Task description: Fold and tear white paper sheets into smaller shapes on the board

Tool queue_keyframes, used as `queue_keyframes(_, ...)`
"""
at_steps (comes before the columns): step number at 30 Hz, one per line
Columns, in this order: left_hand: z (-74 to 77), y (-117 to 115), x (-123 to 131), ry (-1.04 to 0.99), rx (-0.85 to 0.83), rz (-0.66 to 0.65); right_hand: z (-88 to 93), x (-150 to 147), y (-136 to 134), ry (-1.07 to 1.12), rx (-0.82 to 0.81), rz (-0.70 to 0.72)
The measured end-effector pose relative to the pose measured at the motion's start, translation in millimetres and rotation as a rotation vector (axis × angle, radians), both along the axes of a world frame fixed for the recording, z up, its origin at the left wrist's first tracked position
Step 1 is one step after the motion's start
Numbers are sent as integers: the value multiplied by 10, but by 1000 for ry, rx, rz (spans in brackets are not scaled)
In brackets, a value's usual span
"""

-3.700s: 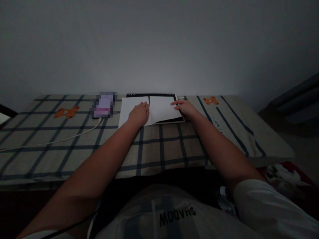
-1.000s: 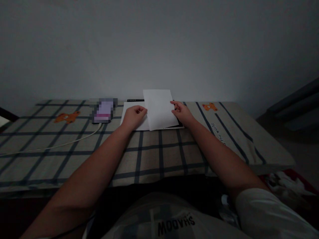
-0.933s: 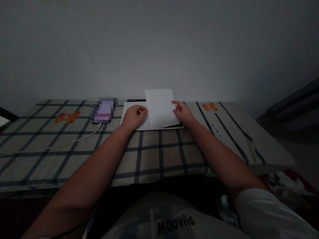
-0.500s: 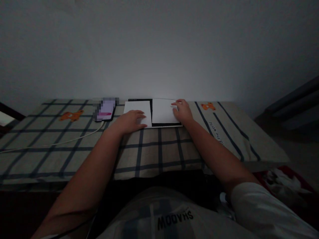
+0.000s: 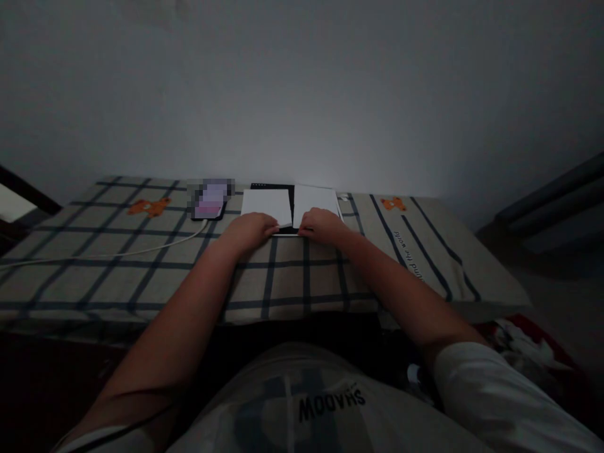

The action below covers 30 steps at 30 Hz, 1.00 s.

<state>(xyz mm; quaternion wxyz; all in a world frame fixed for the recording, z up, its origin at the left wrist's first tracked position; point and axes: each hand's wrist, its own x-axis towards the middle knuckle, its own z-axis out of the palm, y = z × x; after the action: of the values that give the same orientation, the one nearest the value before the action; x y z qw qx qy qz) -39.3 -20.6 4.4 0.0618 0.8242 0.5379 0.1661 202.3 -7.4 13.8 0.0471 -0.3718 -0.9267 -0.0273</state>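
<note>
Two white sheets lie side by side on a flat black item with a pale near edge. My left hand [image 5: 253, 229] is closed on the near edge of the left white sheet [image 5: 267, 204], with its thumb and fingertips pressed together there. That edge looks slightly raised by the fingers. My right hand [image 5: 323, 225] is curled shut at the near left corner of the right white sheet [image 5: 316, 196]; its fingertips partly hide that corner. Between and behind the sheets shows the black item [image 5: 291, 190]. Whether the sheets are single or stacked I cannot tell.
A phone [image 5: 211, 201] with a lit, partly blurred screen lies left of the sheets, a white cable [image 5: 165, 243] running from it. Checked cloth [image 5: 287, 277] with orange bear prints covers the table. A small white object [image 5: 344, 197] is by the wall [image 5: 302, 94].
My right hand has moved left and nearer, from the right sheet's far right side to its near left corner, and curled. My left hand has closed on the left sheet's near edge.
</note>
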Motion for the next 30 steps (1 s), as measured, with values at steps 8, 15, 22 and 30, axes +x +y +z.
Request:
queue_keyframes(8, 75, -136, 168, 226, 56, 52, 1, -66, -116, -89, 39, -71)
queue_keyframes(15, 51, -213, 181, 227, 122, 134, 2, -216, -222, -174, 79, -146)
queue_keyframes(22, 154, -489, 143, 50, 412, 246, -123, -164, -146, 21, 87, -225)
queue_keyframes(30, 97, -740, 28, 7, 445, 336, -169, -97, -49, 417, 86, -409)
